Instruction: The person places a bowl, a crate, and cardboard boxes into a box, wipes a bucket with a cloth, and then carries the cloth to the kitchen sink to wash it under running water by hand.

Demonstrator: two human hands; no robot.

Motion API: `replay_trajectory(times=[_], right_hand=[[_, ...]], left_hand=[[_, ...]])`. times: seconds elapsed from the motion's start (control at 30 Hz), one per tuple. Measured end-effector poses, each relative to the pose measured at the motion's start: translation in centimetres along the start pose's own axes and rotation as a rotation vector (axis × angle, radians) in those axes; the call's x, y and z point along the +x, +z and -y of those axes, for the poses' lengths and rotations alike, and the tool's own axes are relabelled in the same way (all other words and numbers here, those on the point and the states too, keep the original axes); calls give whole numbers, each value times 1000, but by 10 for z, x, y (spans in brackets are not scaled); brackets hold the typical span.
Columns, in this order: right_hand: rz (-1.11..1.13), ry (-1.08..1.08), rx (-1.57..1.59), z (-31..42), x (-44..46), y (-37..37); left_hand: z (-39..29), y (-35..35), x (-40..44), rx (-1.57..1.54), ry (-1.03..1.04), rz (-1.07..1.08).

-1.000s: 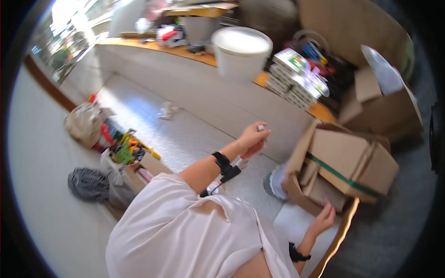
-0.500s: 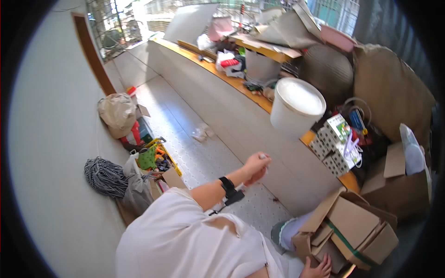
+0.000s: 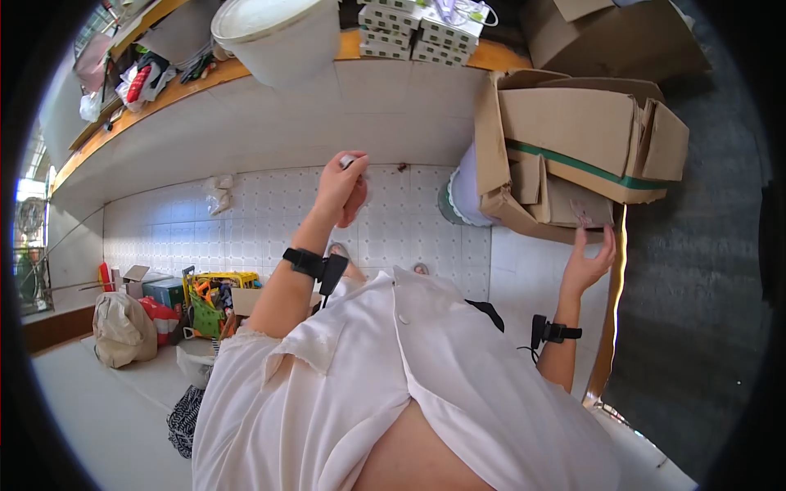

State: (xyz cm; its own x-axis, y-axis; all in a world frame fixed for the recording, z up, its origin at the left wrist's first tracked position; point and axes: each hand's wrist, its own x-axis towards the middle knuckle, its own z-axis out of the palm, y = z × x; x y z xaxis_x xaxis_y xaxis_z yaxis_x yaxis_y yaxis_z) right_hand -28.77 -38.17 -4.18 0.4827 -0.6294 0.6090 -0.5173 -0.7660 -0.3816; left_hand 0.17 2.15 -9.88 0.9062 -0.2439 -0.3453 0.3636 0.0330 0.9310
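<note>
My left hand (image 3: 341,190) is held over the tiled floor, fingers curled closed around a small greyish thing whose kind I cannot make out. Only a bit of it shows at the fingertips. My right hand (image 3: 591,260) is beside the lower right edge of an open cardboard box (image 3: 493,135), fingers apart and pointing at it. Whether the fingertips touch the cardboard is unclear. Folded cardboard (image 3: 565,113) with a green stripe is stacked inside the box. Black straps with small devices circle both forearms.
A large white bucket (image 3: 282,41) and stacked small boxes (image 3: 389,31) stand on the wooden ledge. The cardboard box rests over a lilac container (image 3: 468,188). Bags and a yellow crate (image 3: 232,268) line the left wall. A crumpled plastic bag (image 3: 219,195) lies on the floor.
My view has turned right and downward, bringing the cardboard box higher in the picture. My right hand has come off the cardboard flaps to the box's edge; my left hand stays closed.
</note>
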Motion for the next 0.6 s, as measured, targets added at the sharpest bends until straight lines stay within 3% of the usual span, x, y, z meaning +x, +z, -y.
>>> replay_trajectory(times=[0.03,0.07,0.13,0.2,0.33,0.4,0.57,0.6], right_hand=[[-88,176,165,-20,-1,3],[-79,182,143,-39,-1,5],[-81,668,577,-76,6,11],[51,953,690,-109,24,13],[122,1042,740,-117,54,11],[206,984,739,-120,61,11],[218,1019,722,-121,76,13],[302,963,648,-126,81,11]], left_hand=[[-5,19,-3,-2,-19,10],[-15,36,-8,73,-53,87],[-16,68,-7,154,-107,182],[-12,105,7,251,23,347],[-18,185,24,447,110,387],[-16,220,29,530,138,351],[11,267,53,744,139,354],[13,272,55,826,165,351]])
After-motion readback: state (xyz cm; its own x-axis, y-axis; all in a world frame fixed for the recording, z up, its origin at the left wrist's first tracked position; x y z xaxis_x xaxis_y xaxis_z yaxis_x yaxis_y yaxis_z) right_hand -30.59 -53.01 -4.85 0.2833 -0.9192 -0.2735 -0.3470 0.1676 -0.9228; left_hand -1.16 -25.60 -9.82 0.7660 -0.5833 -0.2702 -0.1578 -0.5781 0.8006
